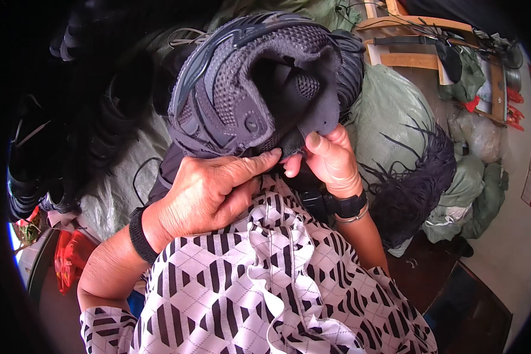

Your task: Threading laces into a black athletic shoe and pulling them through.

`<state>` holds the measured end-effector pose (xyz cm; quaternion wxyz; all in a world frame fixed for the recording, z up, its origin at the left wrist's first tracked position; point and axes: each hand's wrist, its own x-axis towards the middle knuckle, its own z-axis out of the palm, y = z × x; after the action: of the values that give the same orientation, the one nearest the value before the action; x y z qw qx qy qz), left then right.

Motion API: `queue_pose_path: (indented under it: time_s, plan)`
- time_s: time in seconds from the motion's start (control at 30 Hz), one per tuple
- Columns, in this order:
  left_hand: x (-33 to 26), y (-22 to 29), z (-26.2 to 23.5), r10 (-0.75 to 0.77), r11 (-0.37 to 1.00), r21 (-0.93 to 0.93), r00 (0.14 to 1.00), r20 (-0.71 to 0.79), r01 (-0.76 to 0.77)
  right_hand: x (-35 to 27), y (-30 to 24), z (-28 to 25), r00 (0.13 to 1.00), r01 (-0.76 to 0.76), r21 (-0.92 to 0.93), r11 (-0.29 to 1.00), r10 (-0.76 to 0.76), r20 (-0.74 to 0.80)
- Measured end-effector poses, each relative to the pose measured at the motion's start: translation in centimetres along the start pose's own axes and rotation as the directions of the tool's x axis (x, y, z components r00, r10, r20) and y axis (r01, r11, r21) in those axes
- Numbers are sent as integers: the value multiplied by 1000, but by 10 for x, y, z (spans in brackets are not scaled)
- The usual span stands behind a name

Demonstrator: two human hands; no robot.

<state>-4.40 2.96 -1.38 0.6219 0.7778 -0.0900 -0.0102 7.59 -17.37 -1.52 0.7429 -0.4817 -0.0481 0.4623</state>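
A dark grey mesh shoe upper point(248, 82) is held up close in front of me, its opening facing me. My left hand point(209, 192) presses against its lower edge, fingers stretched to the right under it. My right hand point(327, 159) pinches the dark tongue or collar fabric at the lower right of the upper, thumb on top. A black band sits on my left wrist; a black watch and thin bangle are on my right wrist. My black-and-white patterned garment point(265, 283) fills the lower middle.
Piles of black shoe uppers point(59, 147) lie at the left on a grey sheet point(124, 189). Green-grey sacks point(389, 112) and a bundle of black laces point(413, 183) are at the right. A wooden frame point(419, 41) stands at the upper right.
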Motion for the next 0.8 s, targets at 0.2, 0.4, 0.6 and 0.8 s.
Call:
queue_pose_path:
  time_s: [0.2, 0.4, 0.6, 0.8]
  plan:
    - [0, -2, 1, -13, 998, -61, 1000, 1, 13, 2, 1, -2, 1000, -16, 43, 999, 15, 21]
    - [0, -2, 4, 32, 999, -3, 999, -10, -32, -2, 3, -4, 1000, 3, 55, 998, -5, 26]
    - [7, 12, 1, -216, 976, 5, 976, 35, 216, -4, -5, 7, 997, -32, -123, 992, 23, -79]
    - [20, 21, 7, -282, 935, 199, 955, -91, 295, 6, -13, 27, 965, -67, -349, 935, -28, -262]
